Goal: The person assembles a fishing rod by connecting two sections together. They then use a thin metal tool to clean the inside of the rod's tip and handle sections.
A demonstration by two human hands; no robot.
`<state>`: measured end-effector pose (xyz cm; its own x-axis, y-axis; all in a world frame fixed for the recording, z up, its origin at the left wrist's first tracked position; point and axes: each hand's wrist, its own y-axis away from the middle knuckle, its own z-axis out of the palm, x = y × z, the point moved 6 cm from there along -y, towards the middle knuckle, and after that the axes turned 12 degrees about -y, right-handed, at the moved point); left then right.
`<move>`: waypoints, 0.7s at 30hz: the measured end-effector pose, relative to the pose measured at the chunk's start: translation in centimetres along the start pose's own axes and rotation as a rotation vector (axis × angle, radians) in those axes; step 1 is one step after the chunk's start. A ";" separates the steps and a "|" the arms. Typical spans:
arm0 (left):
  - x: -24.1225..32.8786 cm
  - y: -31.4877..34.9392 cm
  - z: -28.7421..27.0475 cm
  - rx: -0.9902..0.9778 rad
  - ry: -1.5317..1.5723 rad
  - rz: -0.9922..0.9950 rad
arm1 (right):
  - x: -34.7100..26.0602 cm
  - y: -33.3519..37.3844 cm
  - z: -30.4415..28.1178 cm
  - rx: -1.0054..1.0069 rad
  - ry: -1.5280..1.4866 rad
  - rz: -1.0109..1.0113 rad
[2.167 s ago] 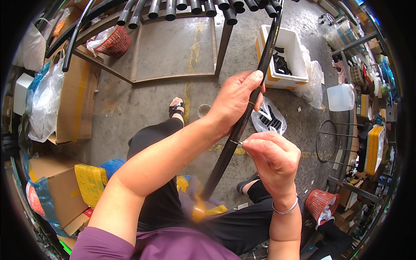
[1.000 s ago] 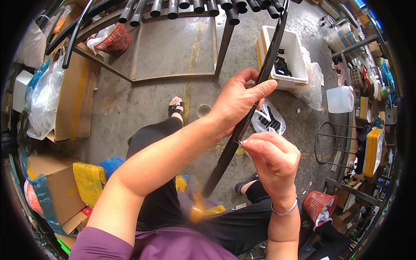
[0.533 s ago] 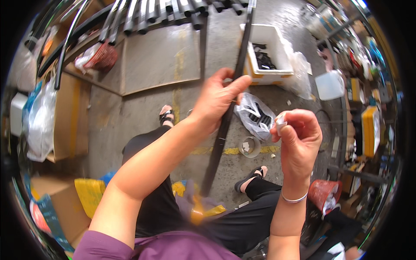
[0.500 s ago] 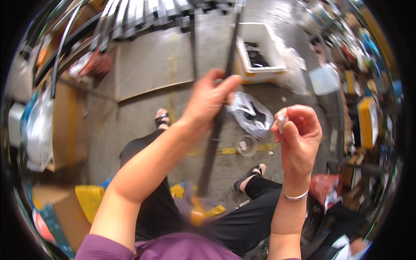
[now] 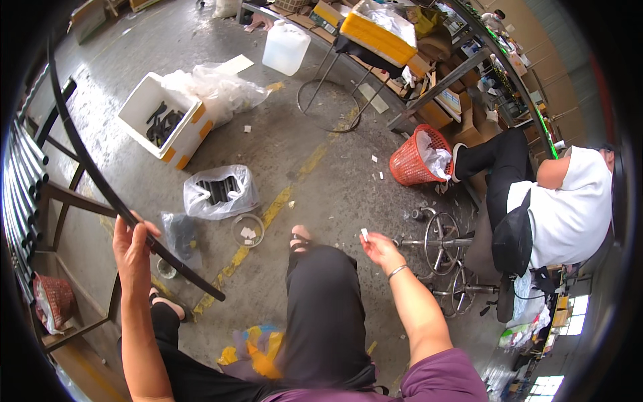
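My left hand (image 5: 134, 251) is closed round a long black tube (image 5: 94, 166), thumb and fingers pinching it near its lower part. The tube runs from the far left down to an end beside my leg. Out to the right, the thumb and fingers of my right hand (image 5: 383, 252) pinch a small white piece (image 5: 364, 234), perhaps paper or a sticker. Beyond my left hand stands a white plastic bag (image 5: 244, 194) of short black parts. Next to it, a clear round bowl (image 5: 248, 231) holds small white pieces.
Many black tubes (image 5: 23, 221) lie on a rack at the left. A white foam box (image 5: 144, 120) with black parts stands beyond. At right are a red basket (image 5: 405, 164), a metal stool base (image 5: 445, 248) and a seated person (image 5: 562, 208) in white. White scraps dot the floor.
The view has swung right, bringing the seated person and red basket into sight. My left hand keeps hold of the tube; my right hand still pinches the small white piece.
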<state>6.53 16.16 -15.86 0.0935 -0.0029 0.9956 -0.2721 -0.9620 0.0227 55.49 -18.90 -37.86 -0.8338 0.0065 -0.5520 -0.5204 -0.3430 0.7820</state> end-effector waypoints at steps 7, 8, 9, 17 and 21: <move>-1.0 1.0 0.0 -0.053 -0.233 -0.065 | -26.4 -3.2 4.7 0.034 -0.184 -0.472; -1.7 1.6 -0.2 -0.058 -0.245 -0.108 | -25.7 -2.8 7.1 -0.039 -0.066 -0.444; -2.4 2.1 0.7 -0.104 -0.222 -0.120 | -25.9 -1.9 8.6 -0.109 0.048 -0.436; -6.4 8.5 7.9 -0.356 -0.430 -0.038 | -12.6 25.5 36.2 -0.984 0.414 -0.595; -5.1 12.3 6.0 -0.197 -0.573 0.355 | -10.2 42.4 46.4 -1.425 0.331 -0.695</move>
<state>8.50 2.73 -21.19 0.4425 -0.5028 0.7425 -0.5427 -0.8093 -0.2246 33.41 10.03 14.37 -0.3502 0.3969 -0.8484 -0.0184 -0.9085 -0.4174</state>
